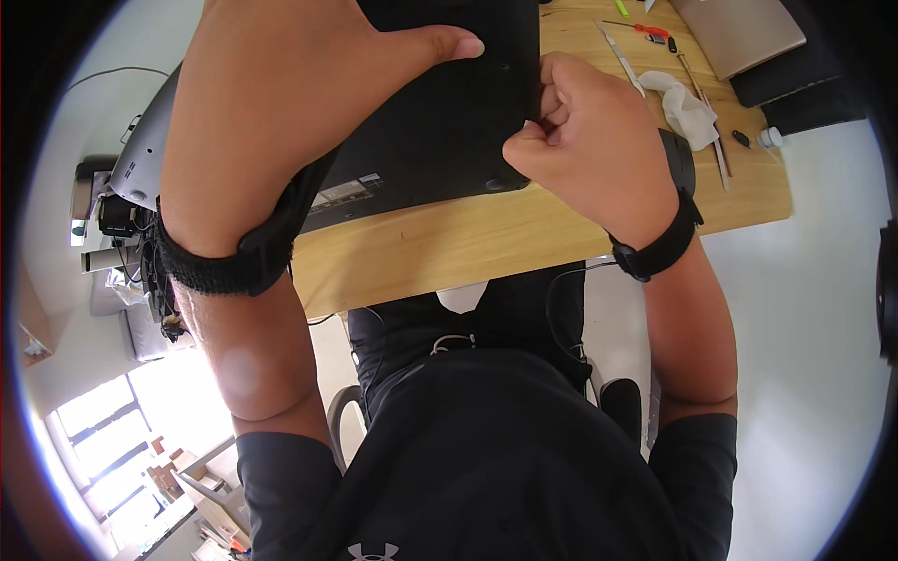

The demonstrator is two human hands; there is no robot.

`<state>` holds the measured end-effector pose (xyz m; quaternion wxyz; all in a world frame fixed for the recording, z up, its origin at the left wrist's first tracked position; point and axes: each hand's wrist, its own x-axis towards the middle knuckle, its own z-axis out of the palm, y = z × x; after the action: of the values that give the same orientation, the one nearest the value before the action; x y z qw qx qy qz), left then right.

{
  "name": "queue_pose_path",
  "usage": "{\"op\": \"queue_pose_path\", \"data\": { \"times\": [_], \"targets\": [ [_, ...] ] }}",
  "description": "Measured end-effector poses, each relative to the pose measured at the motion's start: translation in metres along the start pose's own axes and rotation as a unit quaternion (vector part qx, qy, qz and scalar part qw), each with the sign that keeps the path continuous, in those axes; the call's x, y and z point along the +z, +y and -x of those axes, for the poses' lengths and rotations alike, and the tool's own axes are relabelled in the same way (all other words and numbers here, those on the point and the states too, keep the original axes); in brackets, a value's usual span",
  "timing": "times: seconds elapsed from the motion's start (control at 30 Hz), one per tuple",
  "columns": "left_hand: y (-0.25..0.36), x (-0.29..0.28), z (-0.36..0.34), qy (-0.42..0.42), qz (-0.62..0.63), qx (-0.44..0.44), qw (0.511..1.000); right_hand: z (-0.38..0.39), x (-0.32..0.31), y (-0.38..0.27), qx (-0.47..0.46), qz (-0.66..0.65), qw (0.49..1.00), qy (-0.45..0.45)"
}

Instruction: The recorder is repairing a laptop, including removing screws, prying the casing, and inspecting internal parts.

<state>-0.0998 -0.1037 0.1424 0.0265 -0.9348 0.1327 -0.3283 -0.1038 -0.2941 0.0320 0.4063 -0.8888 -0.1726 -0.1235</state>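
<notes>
A black laptop (421, 140) lies underside up on the wooden table, showing a printed label and a round foot near its front edge. My left hand (271, 84) is over its left part, with the thumb stretched out across the black surface. The other left fingers run out of the picture at the top. At the laptop's right edge, my right hand (599, 140) is closed, fingers curled and thumb tip over the casing. Whatever lies inside those fingers is hidden. Each wrist wears a black strap.
On the wooden table (412, 252), to the right, lie a red-handled screwdriver (650, 30), a thin metal tool (622, 58), a crumpled white tissue (687, 110) and a small white-capped bottle (769, 137). A silver panel (748, 37) stands at far right. Cables hang below the table's front edge.
</notes>
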Motion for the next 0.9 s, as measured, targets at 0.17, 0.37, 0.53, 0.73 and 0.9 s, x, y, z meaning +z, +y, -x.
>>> {"op": "queue_pose_path", "data": {
  "times": [0.17,0.37,0.53,0.73,0.9],
  "targets": [
    [0.018,-0.013,0.005,-0.008,0.023,-0.001,1.000,0.001,0.007,-0.007,-0.013,0.067,0.997,0.039],
    [0.025,-0.019,0.002,-0.028,0.028,-0.018,0.999,0.004,0.010,-0.006,-0.034,0.078,0.995,0.059],
    [0.007,0.001,-0.001,0.016,0.021,-0.014,1.000,0.008,0.008,0.000,-0.005,0.002,0.998,0.062],
    [-0.011,0.012,0.012,0.067,0.034,0.062,0.995,0.009,-0.003,0.007,-0.009,-0.128,0.991,0.031],
    [-0.015,0.012,0.016,0.079,0.046,0.085,0.992,0.009,-0.007,0.004,-0.001,-0.062,0.998,-0.002]
  ]
}}
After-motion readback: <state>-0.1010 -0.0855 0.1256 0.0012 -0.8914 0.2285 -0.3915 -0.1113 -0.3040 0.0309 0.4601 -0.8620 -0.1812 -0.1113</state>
